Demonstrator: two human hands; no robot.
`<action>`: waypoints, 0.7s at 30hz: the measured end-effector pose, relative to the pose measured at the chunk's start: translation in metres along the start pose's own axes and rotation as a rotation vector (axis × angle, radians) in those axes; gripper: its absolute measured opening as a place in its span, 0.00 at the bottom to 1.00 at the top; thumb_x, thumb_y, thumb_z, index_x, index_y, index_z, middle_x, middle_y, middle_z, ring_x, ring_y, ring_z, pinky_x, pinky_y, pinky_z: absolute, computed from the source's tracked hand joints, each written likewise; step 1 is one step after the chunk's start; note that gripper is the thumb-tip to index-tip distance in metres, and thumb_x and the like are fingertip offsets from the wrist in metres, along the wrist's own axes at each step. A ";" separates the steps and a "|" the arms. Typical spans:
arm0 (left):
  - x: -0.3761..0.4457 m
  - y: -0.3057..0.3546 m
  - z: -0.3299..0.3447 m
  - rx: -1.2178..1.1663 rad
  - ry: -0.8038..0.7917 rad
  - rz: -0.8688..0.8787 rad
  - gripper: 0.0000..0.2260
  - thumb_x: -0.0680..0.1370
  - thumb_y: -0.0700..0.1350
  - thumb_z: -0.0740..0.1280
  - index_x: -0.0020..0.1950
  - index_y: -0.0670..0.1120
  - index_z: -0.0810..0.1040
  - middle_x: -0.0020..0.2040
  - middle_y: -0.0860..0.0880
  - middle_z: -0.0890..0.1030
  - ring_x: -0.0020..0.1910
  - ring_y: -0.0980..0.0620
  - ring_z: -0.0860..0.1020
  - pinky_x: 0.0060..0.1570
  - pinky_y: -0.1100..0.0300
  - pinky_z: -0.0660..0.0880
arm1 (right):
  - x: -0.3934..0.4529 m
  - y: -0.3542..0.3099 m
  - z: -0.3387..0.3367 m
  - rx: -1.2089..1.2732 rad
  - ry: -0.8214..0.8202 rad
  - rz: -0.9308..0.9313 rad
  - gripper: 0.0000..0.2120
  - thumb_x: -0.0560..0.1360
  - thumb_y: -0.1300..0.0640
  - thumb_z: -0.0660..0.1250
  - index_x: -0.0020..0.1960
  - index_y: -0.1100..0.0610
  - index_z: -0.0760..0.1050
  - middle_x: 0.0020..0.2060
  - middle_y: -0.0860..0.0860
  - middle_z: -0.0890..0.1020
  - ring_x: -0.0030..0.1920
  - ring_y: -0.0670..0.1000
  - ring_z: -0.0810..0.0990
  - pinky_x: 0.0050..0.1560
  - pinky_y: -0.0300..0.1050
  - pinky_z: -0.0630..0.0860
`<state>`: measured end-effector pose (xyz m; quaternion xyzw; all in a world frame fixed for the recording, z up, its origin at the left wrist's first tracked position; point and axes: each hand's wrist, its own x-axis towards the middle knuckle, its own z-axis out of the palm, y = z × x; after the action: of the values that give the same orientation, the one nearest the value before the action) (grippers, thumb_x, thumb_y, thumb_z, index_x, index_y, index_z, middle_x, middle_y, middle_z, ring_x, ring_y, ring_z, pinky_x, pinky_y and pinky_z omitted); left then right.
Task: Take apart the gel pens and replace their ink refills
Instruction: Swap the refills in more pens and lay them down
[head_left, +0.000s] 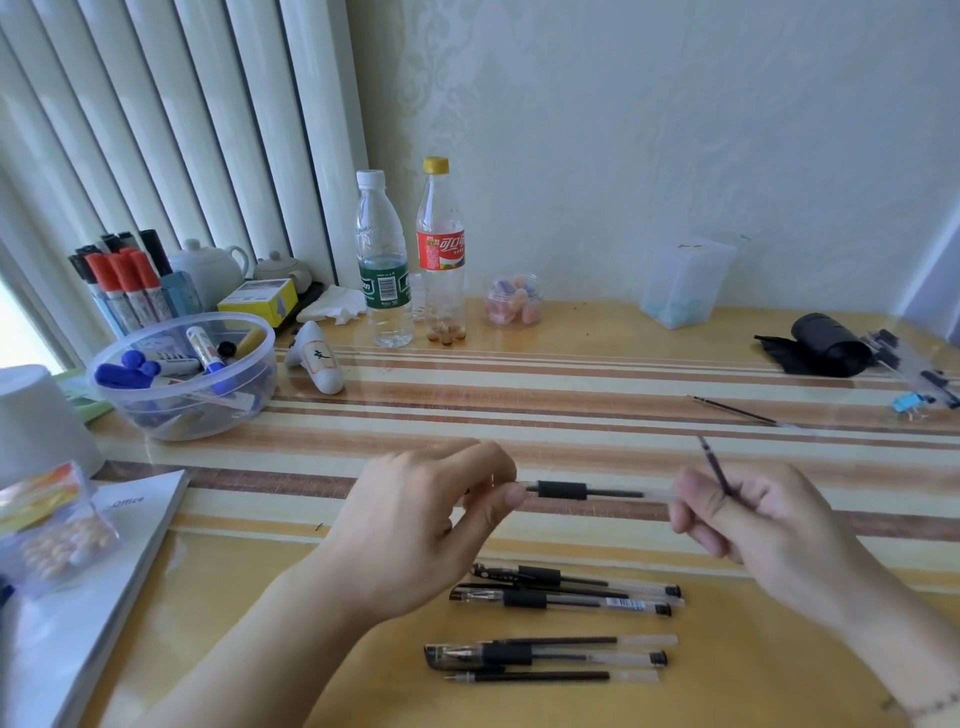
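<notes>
Fingers (511, 488) of the left hand (415, 525) pinch one end of a clear pen barrel (587, 491) held level above the table (571, 374). Right hand (753, 512) grips its other end, also pinching a thin refill (714, 464). More pens (561, 597) lie near the table's front edge.

Pen barrel (597, 491): tip end hidden behind left hand (415, 525) fingers, tail end behind right hand (763, 514). Refill (714, 465) lower part buried in right fist. White cup (36, 421) cut by left edge. Bottle label (441, 252) text too small to read.
</notes>
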<state>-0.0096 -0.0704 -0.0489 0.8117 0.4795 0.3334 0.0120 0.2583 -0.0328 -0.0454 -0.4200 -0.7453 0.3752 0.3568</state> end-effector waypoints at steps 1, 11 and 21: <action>0.000 0.001 0.000 0.000 0.009 0.009 0.09 0.80 0.54 0.59 0.45 0.53 0.74 0.35 0.58 0.75 0.33 0.58 0.72 0.29 0.58 0.72 | 0.001 0.000 -0.002 0.024 0.004 0.022 0.35 0.65 0.25 0.59 0.34 0.58 0.78 0.21 0.52 0.71 0.23 0.46 0.67 0.25 0.32 0.64; 0.000 0.002 0.014 -0.118 -0.008 -0.047 0.13 0.81 0.52 0.54 0.39 0.50 0.68 0.30 0.56 0.68 0.31 0.53 0.68 0.29 0.56 0.67 | 0.000 0.006 0.010 -0.226 0.166 -0.171 0.20 0.74 0.38 0.59 0.31 0.49 0.75 0.23 0.52 0.73 0.22 0.42 0.69 0.25 0.36 0.64; 0.000 -0.003 0.018 -0.168 0.091 -0.080 0.16 0.82 0.51 0.57 0.36 0.47 0.71 0.30 0.52 0.73 0.30 0.50 0.73 0.29 0.51 0.71 | -0.001 0.002 0.017 -0.044 0.070 0.007 0.26 0.75 0.39 0.61 0.31 0.57 0.81 0.16 0.47 0.69 0.21 0.46 0.70 0.39 0.45 0.77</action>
<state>-0.0019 -0.0634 -0.0633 0.7721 0.4819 0.4081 0.0717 0.2448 -0.0373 -0.0549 -0.4432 -0.7391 0.3450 0.3720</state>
